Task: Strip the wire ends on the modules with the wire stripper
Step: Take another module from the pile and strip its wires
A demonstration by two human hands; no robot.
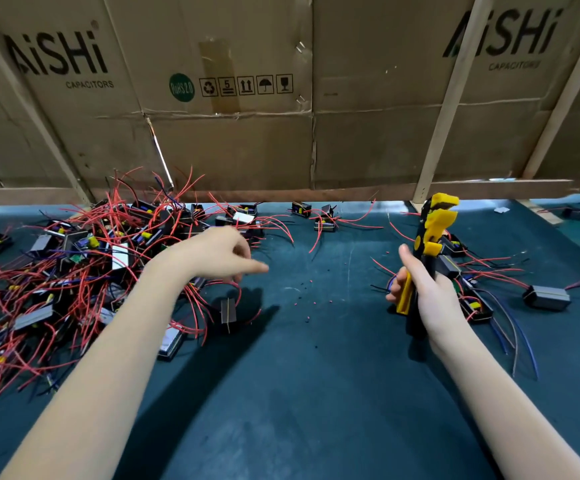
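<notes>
My right hand (420, 285) grips the handles of a yellow and black wire stripper (430, 233), held upright with its jaws pointing up. My left hand (222, 254) hovers above the near edge of a big pile of black modules with red wires (84, 258), fingers loosely curled, holding nothing that I can see. Just below that hand a single module (228, 311) stands on end on the dark mat, a red wire looping from it. To the right of the stripper lies a smaller group of modules (472, 292) with red and blue wires.
The dark blue-green mat (316, 358) carries small bits of stripped insulation (307, 301) between my hands. A few loose modules (323, 221) lie at the back centre. A cardboard wall with wooden battens (444, 109) closes off the far side. A grey module (546, 296) lies far right.
</notes>
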